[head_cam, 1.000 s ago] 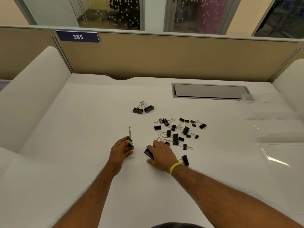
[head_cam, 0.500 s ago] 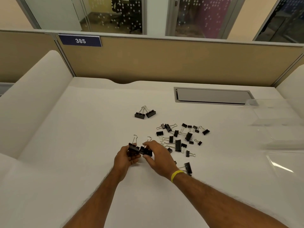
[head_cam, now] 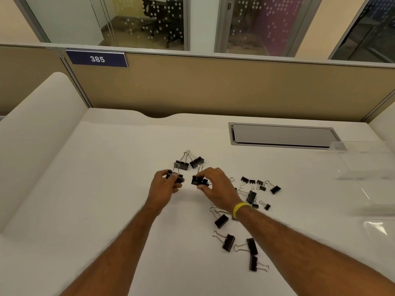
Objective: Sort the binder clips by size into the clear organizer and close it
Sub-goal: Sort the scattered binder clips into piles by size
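Since 1.0 s ago both hands have left the near desk [head_cam: 96, 199] and travelled toward 12 o'clock, separating on the way. My left hand [head_cam: 163, 186] pinches 1 large binder clip [head_cam: 175, 178]. Just beyond it, at 12 o'clock, lies the parked pair [head_cam: 189, 163] of matching clips. My right hand [head_cam: 217, 186] pinches a second large clip [head_cam: 199, 180]. I judge this to be pre-sorting: the large size is being grouped before loading. The remaining loose clips [head_cam: 275, 189], at 3 to 5 o'clock of my right hand, are matte black folded steel bodies with bright wire loop handles. The clear organizer [head_cam: 367, 174] stands at 3 o'clock, glossy, transparent and hard-edged, with no clips visible inside.
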### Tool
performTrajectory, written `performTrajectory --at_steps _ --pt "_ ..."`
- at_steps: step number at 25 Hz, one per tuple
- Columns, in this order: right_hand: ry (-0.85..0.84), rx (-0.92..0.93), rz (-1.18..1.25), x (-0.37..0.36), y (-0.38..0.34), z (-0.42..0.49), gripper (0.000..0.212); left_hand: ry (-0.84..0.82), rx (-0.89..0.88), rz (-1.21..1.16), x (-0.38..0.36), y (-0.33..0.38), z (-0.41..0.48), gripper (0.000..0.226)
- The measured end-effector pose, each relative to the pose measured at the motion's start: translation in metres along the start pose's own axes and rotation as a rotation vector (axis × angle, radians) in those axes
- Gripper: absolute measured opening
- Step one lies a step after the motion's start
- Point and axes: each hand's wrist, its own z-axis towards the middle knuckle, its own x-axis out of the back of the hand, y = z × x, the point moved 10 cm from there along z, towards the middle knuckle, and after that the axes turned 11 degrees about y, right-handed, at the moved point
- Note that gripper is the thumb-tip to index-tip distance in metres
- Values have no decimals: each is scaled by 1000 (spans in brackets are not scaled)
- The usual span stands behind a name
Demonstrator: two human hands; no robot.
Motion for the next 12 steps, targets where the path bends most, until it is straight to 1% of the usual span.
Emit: performTrajectory --at_steps 2,5,9,12 --pt "-41 -18 -37 -1 15 25 29 36 8 24 4 13 30 22" --pt "-105 -32 -95 -7 36 57 29 62 -19 141 4 28 66 17" --pt "-175 -23 -129 -23 52 86 24 28 -30 266 -9 33 100 22" --pt "-215 -15 -132 -31 60 105 22 41 -6 306 -16 33 118 17"
